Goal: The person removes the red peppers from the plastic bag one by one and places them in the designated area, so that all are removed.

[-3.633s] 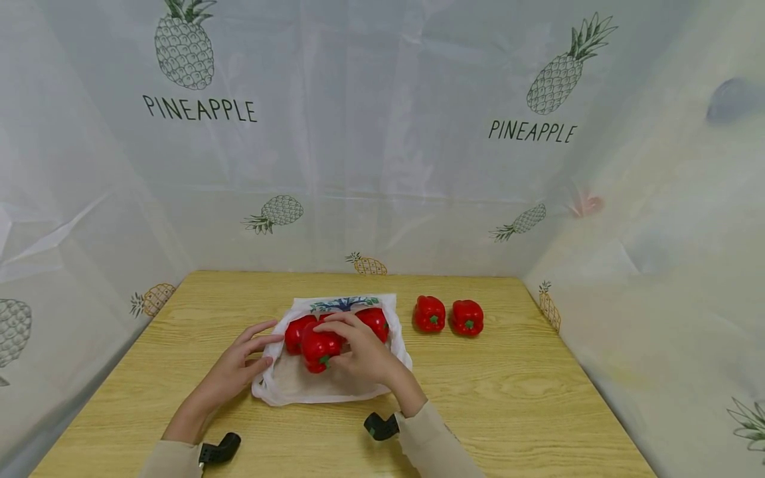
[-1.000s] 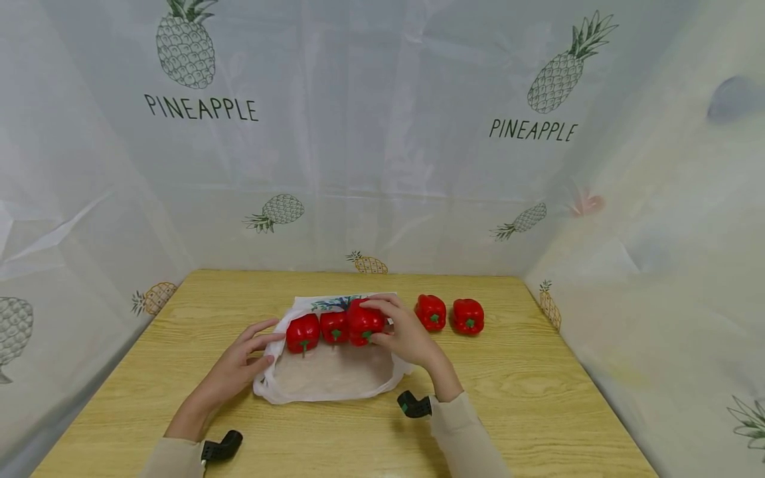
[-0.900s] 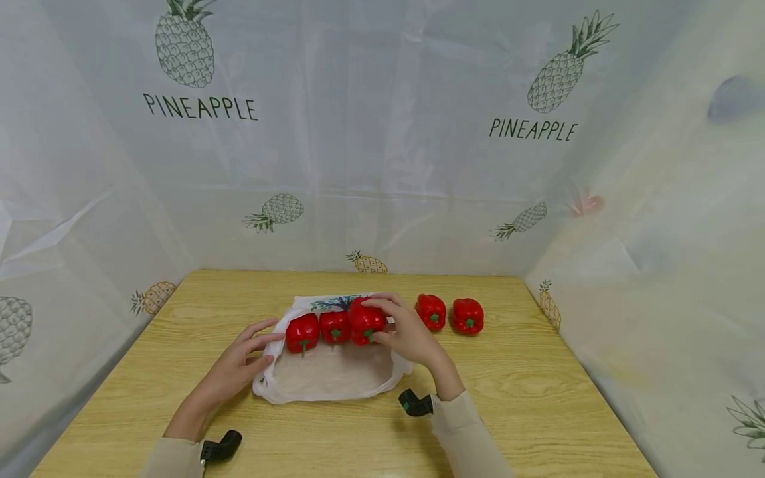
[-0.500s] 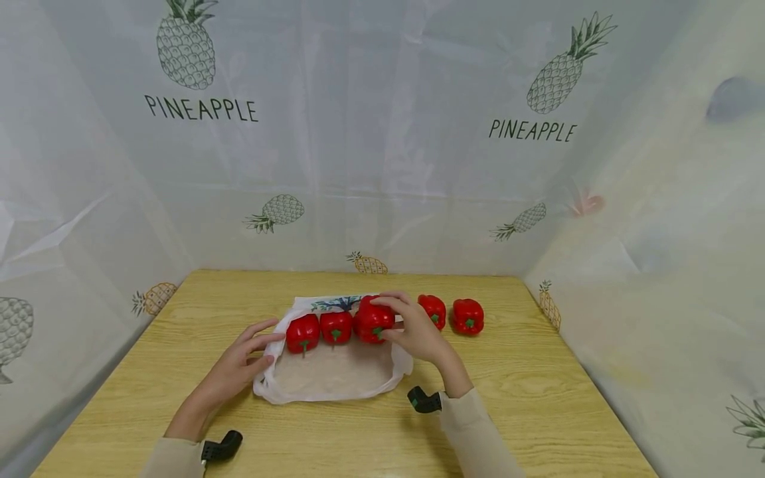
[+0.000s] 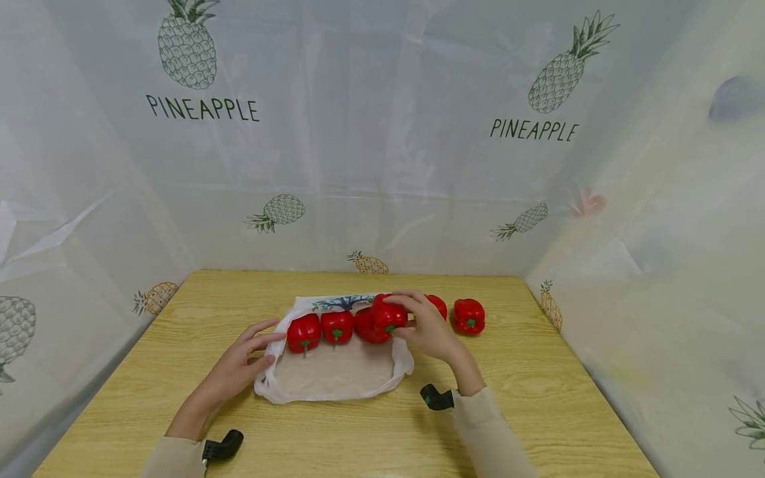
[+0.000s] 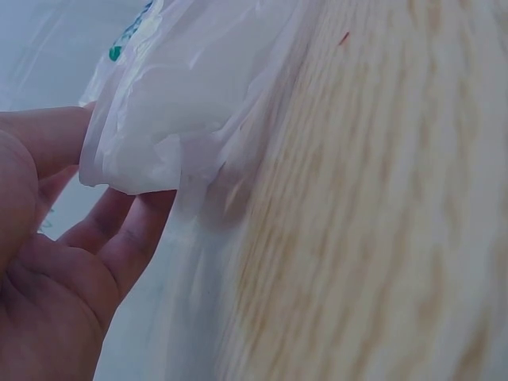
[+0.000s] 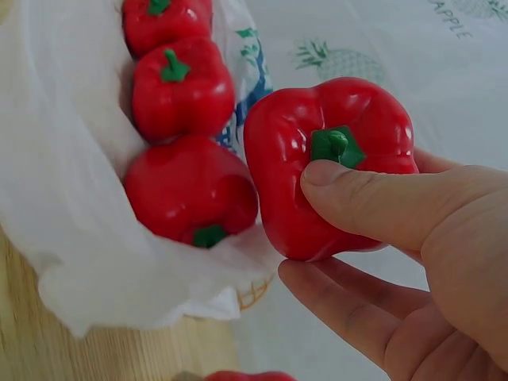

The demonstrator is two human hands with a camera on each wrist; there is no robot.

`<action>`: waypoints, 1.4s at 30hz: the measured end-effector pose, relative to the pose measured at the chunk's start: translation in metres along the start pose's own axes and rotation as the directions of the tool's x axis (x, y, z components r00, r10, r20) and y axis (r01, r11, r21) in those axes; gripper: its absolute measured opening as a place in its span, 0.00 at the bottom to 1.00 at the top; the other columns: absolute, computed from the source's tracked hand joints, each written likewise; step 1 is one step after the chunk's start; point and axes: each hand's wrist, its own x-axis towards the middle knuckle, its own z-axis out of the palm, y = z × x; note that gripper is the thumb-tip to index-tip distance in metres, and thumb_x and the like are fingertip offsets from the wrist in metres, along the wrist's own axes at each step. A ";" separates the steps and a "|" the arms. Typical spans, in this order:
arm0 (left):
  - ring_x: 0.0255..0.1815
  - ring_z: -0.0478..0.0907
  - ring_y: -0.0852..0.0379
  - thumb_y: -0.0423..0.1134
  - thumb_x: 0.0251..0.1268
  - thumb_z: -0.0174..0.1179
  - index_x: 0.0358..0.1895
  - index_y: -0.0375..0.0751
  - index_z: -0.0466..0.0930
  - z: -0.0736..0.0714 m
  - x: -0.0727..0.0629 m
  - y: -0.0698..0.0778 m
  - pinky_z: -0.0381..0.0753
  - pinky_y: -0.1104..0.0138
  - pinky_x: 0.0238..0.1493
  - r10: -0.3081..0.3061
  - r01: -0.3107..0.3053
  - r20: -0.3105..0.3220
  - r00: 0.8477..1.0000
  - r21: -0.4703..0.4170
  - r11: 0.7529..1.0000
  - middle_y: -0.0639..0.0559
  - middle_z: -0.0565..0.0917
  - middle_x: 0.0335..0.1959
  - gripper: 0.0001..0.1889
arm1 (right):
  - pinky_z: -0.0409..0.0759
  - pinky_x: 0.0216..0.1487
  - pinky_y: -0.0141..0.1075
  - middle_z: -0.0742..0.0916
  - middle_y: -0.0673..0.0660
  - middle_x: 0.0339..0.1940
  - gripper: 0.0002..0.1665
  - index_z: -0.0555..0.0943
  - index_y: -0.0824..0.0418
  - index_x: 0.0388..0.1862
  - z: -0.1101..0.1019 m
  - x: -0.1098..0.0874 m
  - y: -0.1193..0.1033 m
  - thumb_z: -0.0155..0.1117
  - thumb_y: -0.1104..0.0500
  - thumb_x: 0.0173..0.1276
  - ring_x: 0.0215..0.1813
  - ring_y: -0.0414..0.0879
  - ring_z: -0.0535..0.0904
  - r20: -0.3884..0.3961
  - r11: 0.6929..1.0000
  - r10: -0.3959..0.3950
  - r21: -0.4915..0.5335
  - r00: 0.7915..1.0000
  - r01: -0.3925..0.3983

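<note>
My right hand (image 5: 429,328) grips a red bell pepper (image 7: 333,175) with a green stem, raised by the bag's right rim. In the right wrist view the thumb lies on the pepper's top by the stem, with the fingers around its side. Below it is a white plastic bag (image 5: 335,372) with its mouth spread. Three more red peppers sit in a row at the bag's back: left (image 5: 303,333), middle (image 5: 337,326) and right (image 5: 367,325), the last partly hidden. My left hand (image 5: 242,362) holds the bag's left rim (image 6: 159,119) between thumb and fingers.
Right of the bag on the wooden table (image 5: 526,385) are two red peppers, one partly behind my right hand (image 5: 437,305) and one farther right (image 5: 469,317). A pineapple-print curtain (image 5: 382,133) encloses the table's back and sides.
My right hand has lifted the pepper from the front left of the bag and carried it rightward to the right rim, uncovering the right pepper in the row. The left hand has stayed put.
</note>
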 end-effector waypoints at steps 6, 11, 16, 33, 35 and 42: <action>0.73 0.69 0.39 0.31 0.76 0.65 0.69 0.42 0.82 0.000 0.001 -0.002 0.79 0.71 0.60 0.002 -0.002 -0.002 1.000 0.012 1.000 0.42 0.64 0.81 0.21 | 0.88 0.55 0.45 0.75 0.54 0.74 0.37 0.79 0.51 0.72 -0.012 -0.004 0.006 0.76 0.71 0.66 0.65 0.52 0.80 0.002 1.000 0.019 -0.003 1.000 -0.019; 0.74 0.68 0.45 0.32 0.76 0.65 0.69 0.43 0.82 0.001 0.000 -0.004 0.78 0.73 0.61 -0.002 0.002 -0.001 1.000 0.012 1.000 0.43 0.64 0.81 0.21 | 0.85 0.61 0.49 0.76 0.54 0.74 0.38 0.78 0.49 0.73 -0.024 -0.008 0.011 0.77 0.70 0.66 0.69 0.55 0.79 -0.003 0.998 0.026 -0.053 1.000 -0.026; 0.70 0.72 0.38 0.32 0.77 0.64 0.69 0.42 0.82 0.000 0.000 -0.002 0.79 0.73 0.58 -0.016 0.016 -0.002 1.000 -0.009 1.000 0.40 0.63 0.81 0.21 | 0.85 0.60 0.49 0.77 0.56 0.73 0.38 0.79 0.51 0.72 -0.037 -0.011 0.018 0.78 0.70 0.65 0.69 0.57 0.79 -0.015 0.996 0.007 -0.090 1.000 -0.008; 0.74 0.68 0.41 0.31 0.77 0.64 0.69 0.41 0.81 0.001 0.000 0.000 0.78 0.73 0.60 -0.011 0.011 0.005 1.000 -0.018 1.000 0.42 0.63 0.81 0.21 | 0.85 0.59 0.53 0.76 0.60 0.72 0.39 0.77 0.55 0.73 -0.084 -0.031 0.045 0.78 0.71 0.65 0.65 0.60 0.82 -0.039 0.990 0.024 -0.138 0.999 -0.029; 0.73 0.68 0.42 0.31 0.77 0.64 0.69 0.41 0.81 0.001 0.000 0.000 0.78 0.73 0.60 -0.005 0.005 0.004 1.000 -0.015 1.000 0.42 0.63 0.81 0.21 | 0.85 0.60 0.54 0.76 0.60 0.72 0.39 0.77 0.56 0.74 -0.091 -0.034 0.047 0.79 0.70 0.65 0.66 0.60 0.81 -0.044 0.987 0.033 -0.156 0.999 -0.039; 0.76 0.64 0.39 0.31 0.77 0.64 0.69 0.40 0.81 0.001 0.001 -0.001 0.76 0.73 0.63 0.004 -0.004 0.001 1.000 -0.011 1.000 0.41 0.64 0.81 0.20 | 0.87 0.55 0.50 0.74 0.62 0.72 0.39 0.76 0.60 0.74 -0.116 -0.044 0.059 0.76 0.74 0.65 0.63 0.62 0.80 -0.072 0.988 0.037 -0.146 0.997 -0.048</action>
